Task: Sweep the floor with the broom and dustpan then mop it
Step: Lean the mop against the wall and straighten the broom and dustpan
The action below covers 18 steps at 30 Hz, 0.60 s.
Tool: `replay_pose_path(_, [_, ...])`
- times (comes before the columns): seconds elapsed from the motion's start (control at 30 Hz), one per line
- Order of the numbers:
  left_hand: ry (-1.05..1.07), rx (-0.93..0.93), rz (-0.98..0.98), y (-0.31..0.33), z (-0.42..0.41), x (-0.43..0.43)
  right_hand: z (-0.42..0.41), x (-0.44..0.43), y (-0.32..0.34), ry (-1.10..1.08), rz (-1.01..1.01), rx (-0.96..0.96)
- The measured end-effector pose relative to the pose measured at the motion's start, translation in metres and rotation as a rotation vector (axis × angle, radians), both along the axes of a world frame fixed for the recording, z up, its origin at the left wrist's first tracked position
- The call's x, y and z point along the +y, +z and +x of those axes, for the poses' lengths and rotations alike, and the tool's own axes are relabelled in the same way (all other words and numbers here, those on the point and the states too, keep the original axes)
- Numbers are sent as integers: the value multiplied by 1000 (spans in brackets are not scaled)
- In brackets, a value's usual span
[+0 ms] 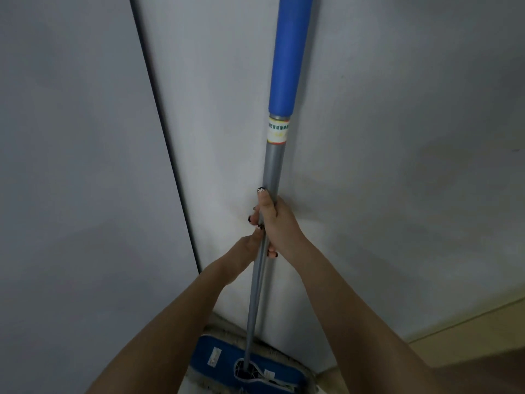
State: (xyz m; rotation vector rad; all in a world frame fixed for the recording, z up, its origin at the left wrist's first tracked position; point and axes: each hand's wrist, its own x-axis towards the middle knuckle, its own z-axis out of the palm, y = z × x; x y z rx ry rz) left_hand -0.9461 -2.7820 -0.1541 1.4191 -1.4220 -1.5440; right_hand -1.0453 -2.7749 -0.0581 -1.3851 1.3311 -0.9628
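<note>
Wall point(397, 137) fills most of the view. Mop point(272, 166) stands near-upright against it, with the mop head point(247, 368) flat on the floor point(454, 339) at the corner. Broom and dustpan not in view, so sweeping is probably done. Mopping is either starting or ending, can't say which. Both arms reach forward. Right hand point(277, 223) wraps the grey pole, thumb up along it, fingers curled round. Left hand point(248, 247) just below, fingers curled round too, partly hidden.
</note>
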Motion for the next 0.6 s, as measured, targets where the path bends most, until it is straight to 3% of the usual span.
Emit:
replay_pose_path(0.33, [176,123,-102,-6,35,3,26,-20,-19,158,19,-97])
replay_pose_path(0.6, [408,183,-149,-15,69,-5,75,-42,-30,204,30,-61])
